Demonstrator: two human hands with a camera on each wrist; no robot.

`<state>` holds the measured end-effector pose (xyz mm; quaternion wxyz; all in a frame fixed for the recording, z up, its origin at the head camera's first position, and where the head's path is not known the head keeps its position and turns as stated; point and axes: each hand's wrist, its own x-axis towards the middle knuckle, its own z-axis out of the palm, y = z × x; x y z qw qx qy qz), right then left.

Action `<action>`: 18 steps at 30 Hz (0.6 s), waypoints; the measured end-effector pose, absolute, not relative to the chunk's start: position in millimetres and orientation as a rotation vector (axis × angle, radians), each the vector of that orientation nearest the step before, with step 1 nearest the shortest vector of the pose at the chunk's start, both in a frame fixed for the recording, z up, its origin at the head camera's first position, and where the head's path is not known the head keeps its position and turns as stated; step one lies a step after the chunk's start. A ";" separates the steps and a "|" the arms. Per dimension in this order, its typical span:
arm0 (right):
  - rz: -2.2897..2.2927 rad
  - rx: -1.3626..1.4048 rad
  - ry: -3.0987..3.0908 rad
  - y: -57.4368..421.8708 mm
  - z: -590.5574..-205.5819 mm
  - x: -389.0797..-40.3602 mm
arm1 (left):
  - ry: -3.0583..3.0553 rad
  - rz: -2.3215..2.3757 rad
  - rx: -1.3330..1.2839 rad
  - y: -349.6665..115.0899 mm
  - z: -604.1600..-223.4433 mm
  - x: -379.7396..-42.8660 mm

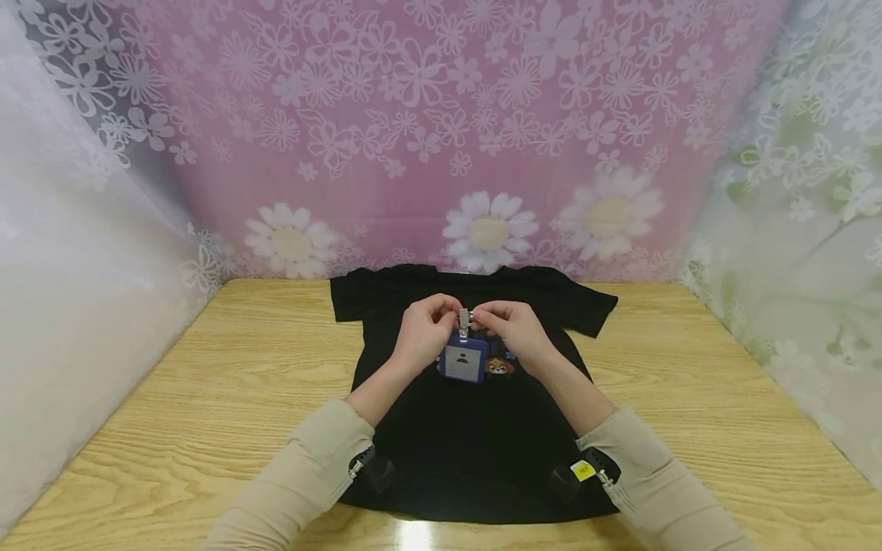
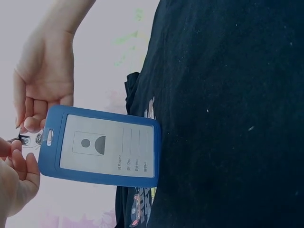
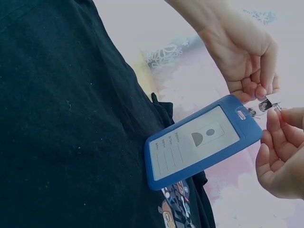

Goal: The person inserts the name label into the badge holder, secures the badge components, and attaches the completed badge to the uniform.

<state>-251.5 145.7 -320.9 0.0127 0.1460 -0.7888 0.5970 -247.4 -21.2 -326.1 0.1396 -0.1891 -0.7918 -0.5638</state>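
A blue badge holder [image 1: 463,361] with a white card behind its window hangs from a small metal clip [image 1: 465,317], above a black T-shirt [image 1: 468,451]. My left hand [image 1: 429,330] pinches the clip from the left. From the right, the fingertips of my right hand [image 1: 515,333] pinch its other side. Both wrist views show the badge holder [image 2: 102,146] tilted, its lower end overlapping the shirt [image 3: 71,114]. Fingers partly hide the clip [image 3: 265,104] there.
The shirt lies spread on a wooden table [image 1: 276,337], sleeves toward the back, with a cartoon print [image 1: 499,366] partly covered by the badge. A pink floral curtain [image 1: 413,138] hangs behind, and pale curtains [image 1: 792,229] stand at both sides.
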 end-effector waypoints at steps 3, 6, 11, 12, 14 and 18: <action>1.883 0.436 -2.437 144.1 -321.7 -252.1 | -2.289 -1.610 -0.553 -21.7 -326.0 -247.7; 1.903 0.411 -2.426 143.3 -321.6 -252.9 | -2.293 -1.590 -0.562 -21.8 -325.4 -247.9; 1.921 0.367 -2.419 143.6 -320.2 -253.1 | -2.292 -1.580 -0.562 -19.6 -325.1 -248.2; 1.927 0.361 -2.415 143.8 -320.2 -253.2 | -2.292 -1.583 -0.557 -19.1 -325.2 -248.4; 1.937 0.351 -2.409 143.8 -320.4 -253.5 | -2.285 -1.597 -0.548 -18.3 -326.5 -248.8; 1.969 0.321 -2.395 143.0 -321.4 -254.0 | -2.265 -1.630 -0.524 -17.3 -329.6 -249.8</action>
